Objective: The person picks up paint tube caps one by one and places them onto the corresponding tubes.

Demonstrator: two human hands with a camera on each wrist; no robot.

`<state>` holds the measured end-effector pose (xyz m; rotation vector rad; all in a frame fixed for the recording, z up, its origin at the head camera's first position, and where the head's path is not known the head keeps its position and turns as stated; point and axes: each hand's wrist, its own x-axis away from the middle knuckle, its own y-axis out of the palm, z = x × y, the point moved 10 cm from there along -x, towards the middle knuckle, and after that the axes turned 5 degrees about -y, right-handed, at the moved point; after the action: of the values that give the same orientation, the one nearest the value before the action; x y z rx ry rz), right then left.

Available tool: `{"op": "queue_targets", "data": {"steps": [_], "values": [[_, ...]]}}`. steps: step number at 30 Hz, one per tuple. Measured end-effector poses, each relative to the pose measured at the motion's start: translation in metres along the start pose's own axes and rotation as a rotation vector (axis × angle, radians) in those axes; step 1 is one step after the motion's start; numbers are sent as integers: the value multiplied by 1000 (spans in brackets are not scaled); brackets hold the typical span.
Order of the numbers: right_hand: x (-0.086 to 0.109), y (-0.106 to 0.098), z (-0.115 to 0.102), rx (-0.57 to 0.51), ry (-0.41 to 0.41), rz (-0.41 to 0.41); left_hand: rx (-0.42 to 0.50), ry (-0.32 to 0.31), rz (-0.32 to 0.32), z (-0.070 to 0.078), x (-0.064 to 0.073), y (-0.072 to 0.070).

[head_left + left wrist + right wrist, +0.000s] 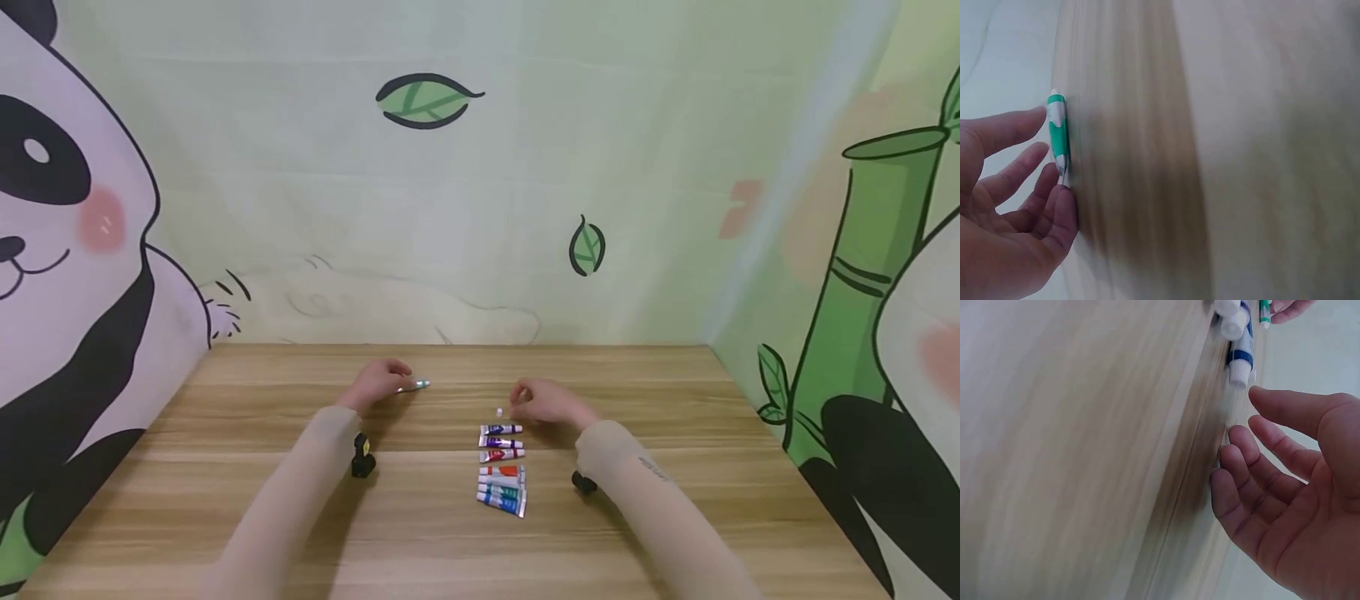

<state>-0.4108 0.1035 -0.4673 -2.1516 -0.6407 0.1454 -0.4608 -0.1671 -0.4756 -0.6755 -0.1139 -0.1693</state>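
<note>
My left hand is low over the far left of the table, beside a green-and-white pen-like tool with a thin metal tip. In the left wrist view the thumb lies near its white end and the fingertips are right at the metal tip, the fingers loosely bent. My right hand hovers close over the table with relaxed, curved fingers and nothing between them. Just left of it sits a small white piece. Nearer to me, a column of paint tubes lies flat; white caps show in the right wrist view.
The wood-grain table ends at a pale green wall covering printed with pandas, leaves and bamboo. Several of the nearer tubes overlap. Black wrist devices are strapped over the sleeves.
</note>
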Motion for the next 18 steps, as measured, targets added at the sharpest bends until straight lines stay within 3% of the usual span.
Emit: {"op": "queue_targets", "data": {"steps": [4,11,18], "values": [[-4,3,-8,-14,-16,6,7,-28,-17,4,-1,6],[-9,10,-23,-29,-63,11,-87,11,-1,12,3,11],[-16,15,-23,0,-69,10,-118,-2,17,12,2,14]]}}
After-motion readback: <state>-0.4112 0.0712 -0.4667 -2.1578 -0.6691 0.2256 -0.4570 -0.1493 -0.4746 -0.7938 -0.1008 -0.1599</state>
